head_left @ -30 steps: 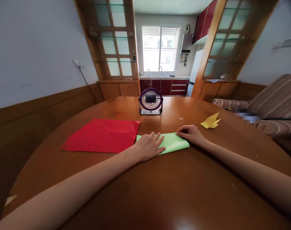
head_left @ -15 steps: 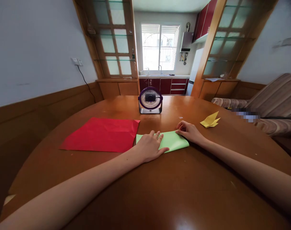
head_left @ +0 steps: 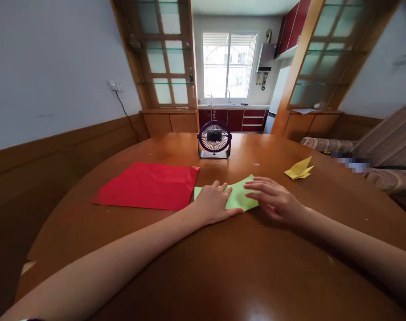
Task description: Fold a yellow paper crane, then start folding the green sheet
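A light green sheet of paper [head_left: 240,193] lies folded on the table, its far right corner lifted a little. My left hand [head_left: 213,203] rests flat on its left part, fingers spread and thumb stretched along the near edge. At the paper's right end is my right hand [head_left: 276,200], fingers stretched out and slightly curved over the sheet; it covers the right edge. Whether its fingertips touch the paper I cannot tell. To the left, close to the green paper, lies a larger red sheet of paper [head_left: 149,186] with one corner turned up.
A yellow folded paper figure [head_left: 299,169] stands to the right on the brown wooden table [head_left: 203,267]. A small purple desk fan [head_left: 215,139] is at the far side. Beyond the table's right edge is a striped armchair [head_left: 386,142].
My right hand has come nearer along the green paper's right end, its fingers opening from a bent pose. The paper's far right corner now rises. My left hand stays on the sheet.
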A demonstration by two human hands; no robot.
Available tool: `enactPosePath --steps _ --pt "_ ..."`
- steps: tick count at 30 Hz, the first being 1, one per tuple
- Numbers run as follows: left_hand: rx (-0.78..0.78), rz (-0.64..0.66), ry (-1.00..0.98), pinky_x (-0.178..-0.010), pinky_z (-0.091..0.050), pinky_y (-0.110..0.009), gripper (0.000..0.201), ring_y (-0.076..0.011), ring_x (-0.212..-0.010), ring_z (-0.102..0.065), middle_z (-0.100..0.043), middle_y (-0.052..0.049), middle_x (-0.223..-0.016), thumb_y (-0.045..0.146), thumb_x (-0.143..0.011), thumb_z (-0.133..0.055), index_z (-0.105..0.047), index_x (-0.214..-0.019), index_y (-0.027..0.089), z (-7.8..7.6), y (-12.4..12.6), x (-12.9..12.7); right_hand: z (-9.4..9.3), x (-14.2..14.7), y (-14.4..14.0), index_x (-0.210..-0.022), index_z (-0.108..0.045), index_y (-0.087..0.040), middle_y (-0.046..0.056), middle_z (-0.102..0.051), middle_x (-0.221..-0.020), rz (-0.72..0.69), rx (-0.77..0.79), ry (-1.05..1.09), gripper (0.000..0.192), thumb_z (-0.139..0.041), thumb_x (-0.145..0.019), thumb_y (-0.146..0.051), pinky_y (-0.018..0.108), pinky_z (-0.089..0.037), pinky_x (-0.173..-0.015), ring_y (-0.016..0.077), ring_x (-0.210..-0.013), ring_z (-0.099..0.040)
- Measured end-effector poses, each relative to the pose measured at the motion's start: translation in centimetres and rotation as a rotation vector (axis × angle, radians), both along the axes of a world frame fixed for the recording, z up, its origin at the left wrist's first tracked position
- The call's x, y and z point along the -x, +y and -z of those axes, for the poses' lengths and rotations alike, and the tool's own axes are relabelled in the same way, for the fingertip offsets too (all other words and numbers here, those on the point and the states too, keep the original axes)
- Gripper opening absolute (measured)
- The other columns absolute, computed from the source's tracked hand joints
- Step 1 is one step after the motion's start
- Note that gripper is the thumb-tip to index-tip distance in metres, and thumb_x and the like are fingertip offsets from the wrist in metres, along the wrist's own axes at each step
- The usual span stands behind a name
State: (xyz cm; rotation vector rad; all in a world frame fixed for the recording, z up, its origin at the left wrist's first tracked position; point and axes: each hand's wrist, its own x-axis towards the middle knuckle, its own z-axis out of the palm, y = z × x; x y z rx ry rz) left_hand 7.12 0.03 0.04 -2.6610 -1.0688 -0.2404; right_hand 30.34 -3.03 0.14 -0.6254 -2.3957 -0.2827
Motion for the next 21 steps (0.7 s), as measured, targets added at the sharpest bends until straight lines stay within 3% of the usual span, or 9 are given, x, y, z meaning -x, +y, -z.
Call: enactPosePath --steps 4,9,12,16,21 --pt "-0.010 -0.011 -0.023 -0.082 -0.044 -0.042 0.084 -0.0331 -0.111 -0.051 -0.054 -0.012 -0.137 0.077 -0.086 -0.021 -0.052 -0.135 0.015 0.3 0.1 0.2 0.8 -0.5 -0.4 -0.122 -0.057 -0.015 0.012 -0.067 -0.111 -0.129 0.110 -0.170 0.037 -0.045 -0.088 -0.010 0.036 -0.056 -0.086 0.0203 -0.105 -0.064" --pt "0.041 -0.025 -0.023 -0.092 -0.040 -0.045 0.080 -0.0335 -0.116 -0.049 -0.049 -0.013 -0.141 0.076 -0.086 -0.027 -0.050 -0.138 0.019 0.3 0.3 1.3 1.4 -1.1 -0.3 -0.120 -0.060 -0.016 0.011 -0.068 -0.106 -0.114 0.196 -0.185 0.035 -0.046 -0.088 -0.011 0.035 -0.054 -0.088 0.0194 -0.105 -0.064" --pt "0.081 -0.085 -0.010 -0.099 -0.036 -0.048 0.086 -0.0359 -0.125 -0.044 -0.036 -0.017 -0.150 0.077 -0.085 -0.028 -0.045 -0.141 0.014 0.3 0.2 2.7 1.1 -0.9 -0.4 -0.119 -0.061 -0.016 0.010 -0.067 -0.106 -0.102 0.212 -0.209 0.033 -0.047 -0.089 -0.014 0.033 -0.053 -0.086 0.0191 -0.101 -0.064" --pt "0.116 -0.183 0.006 -0.105 -0.028 -0.055 0.097 -0.0398 -0.134 -0.035 -0.016 -0.018 -0.157 0.080 -0.082 -0.027 -0.026 -0.150 0.009 0.2 0.1 5.0 0.4 -0.2 -0.4 -0.124 -0.059 -0.019 0.010 -0.065 -0.101 -0.041 0.183 -0.315 0.036 -0.046 -0.091 -0.022 0.034 -0.051 -0.077 0.0189 -0.086 -0.062" --pt "0.155 -0.192 0.029 -0.115 -0.008 -0.056 0.097 -0.0346 -0.146 -0.010 -0.003 -0.015 -0.158 0.078 -0.084 -0.025 -0.014 -0.152 0.010 0.2 -0.1 7.1 -0.4 0.8 -0.4 -0.134 -0.052 -0.024 0.008 -0.059 -0.096 -0.003 0.144 -0.473 0.042 -0.044 -0.094 -0.033 0.034 -0.046 -0.072 0.0186 -0.078 -0.056"
